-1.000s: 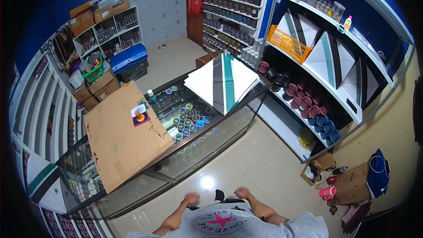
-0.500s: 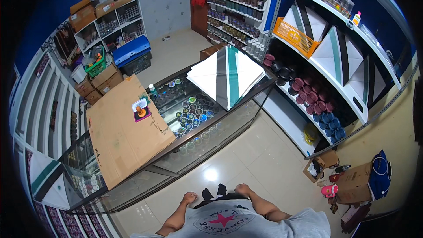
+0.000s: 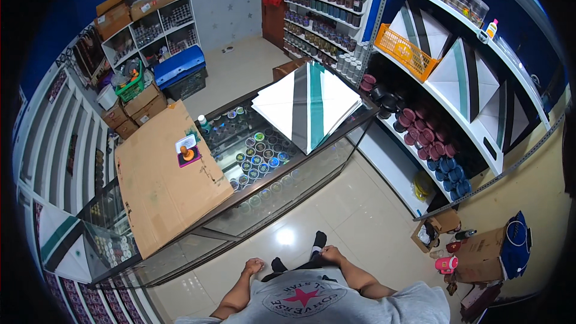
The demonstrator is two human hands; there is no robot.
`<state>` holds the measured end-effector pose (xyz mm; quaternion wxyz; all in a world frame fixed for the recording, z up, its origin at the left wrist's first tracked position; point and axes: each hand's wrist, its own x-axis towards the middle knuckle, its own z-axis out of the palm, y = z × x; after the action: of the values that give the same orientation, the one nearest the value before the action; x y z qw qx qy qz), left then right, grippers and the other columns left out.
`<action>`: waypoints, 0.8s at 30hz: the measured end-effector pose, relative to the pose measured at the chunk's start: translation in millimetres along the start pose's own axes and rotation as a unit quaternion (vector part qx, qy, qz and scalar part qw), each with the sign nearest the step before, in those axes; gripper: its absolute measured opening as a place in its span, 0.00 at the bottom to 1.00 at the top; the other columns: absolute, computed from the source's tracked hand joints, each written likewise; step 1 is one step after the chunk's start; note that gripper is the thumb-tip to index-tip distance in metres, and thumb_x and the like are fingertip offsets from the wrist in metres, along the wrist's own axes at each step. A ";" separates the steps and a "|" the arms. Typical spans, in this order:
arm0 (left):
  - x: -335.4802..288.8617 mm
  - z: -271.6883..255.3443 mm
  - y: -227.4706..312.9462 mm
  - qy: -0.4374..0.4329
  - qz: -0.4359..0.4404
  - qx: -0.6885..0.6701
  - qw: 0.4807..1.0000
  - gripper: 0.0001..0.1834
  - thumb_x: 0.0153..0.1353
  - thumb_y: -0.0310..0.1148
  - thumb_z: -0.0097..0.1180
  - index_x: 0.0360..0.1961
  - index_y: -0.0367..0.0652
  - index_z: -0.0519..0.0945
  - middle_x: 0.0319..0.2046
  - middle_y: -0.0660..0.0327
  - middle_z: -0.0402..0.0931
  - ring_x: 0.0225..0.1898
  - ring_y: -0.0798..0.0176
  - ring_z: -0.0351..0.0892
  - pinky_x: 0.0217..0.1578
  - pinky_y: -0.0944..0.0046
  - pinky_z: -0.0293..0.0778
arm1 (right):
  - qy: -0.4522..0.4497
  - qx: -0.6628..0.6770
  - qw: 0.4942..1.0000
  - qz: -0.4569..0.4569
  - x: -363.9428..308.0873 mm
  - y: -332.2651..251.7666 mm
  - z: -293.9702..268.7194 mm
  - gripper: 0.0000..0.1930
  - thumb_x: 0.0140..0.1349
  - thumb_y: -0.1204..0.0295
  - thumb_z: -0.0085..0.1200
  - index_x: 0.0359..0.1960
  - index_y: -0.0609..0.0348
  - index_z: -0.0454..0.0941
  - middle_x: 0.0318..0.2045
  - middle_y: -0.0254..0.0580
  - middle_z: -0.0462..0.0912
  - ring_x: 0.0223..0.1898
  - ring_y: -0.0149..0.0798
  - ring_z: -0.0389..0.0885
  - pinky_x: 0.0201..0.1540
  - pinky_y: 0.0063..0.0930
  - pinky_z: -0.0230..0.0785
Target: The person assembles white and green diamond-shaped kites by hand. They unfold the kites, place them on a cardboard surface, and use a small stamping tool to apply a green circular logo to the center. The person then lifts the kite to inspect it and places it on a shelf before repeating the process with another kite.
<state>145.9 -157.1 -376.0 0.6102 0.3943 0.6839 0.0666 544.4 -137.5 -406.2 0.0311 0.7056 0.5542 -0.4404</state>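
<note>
My left hand (image 3: 254, 265) hangs low beside my body, fingers curled in, with nothing visible in it. On the other side my right hand (image 3: 330, 254) is also loosely closed and seems to hold nothing. Both are away from the glass display counter (image 3: 240, 204) in front of me. On that counter lie a large cardboard sheet (image 3: 162, 186) and, to its right, a stack of white sheets (image 3: 277, 108) with black and green stripes. A stamp with an orange-brown handle (image 3: 188, 153) rests on a dark ink pad with its lid raised, upon the cardboard.
A small bottle (image 3: 203, 122) stands behind the cardboard. Round-lidded containers (image 3: 258, 159) show through the counter glass. At right are shelves with an orange basket (image 3: 405, 53) and maroon pots (image 3: 420, 135). Cardboard boxes (image 3: 480, 252) and a pink jug (image 3: 446, 264) sit on the floor.
My right foot has stepped forward, ahead of the left. Both hands stay low and loosely closed, shifting only slightly. The counter and stamp appear a little farther left in view.
</note>
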 end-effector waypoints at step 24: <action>72.5 125.1 155.4 0.016 0.043 -0.014 0.999 0.11 0.59 0.33 0.52 0.40 0.46 0.84 0.32 0.63 0.83 0.31 0.69 0.80 0.35 0.67 0.77 | -0.107 0.005 0.994 -0.021 75.1 89.1 -159.0 0.16 0.51 0.56 0.50 0.35 0.48 0.84 0.35 0.43 0.85 0.40 0.40 0.83 0.46 0.33 0.74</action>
<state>332.1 -55.3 -374.5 0.6015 0.4137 0.6747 0.1086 709.6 -30.5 -398.0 0.0771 0.6426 0.5604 -0.5167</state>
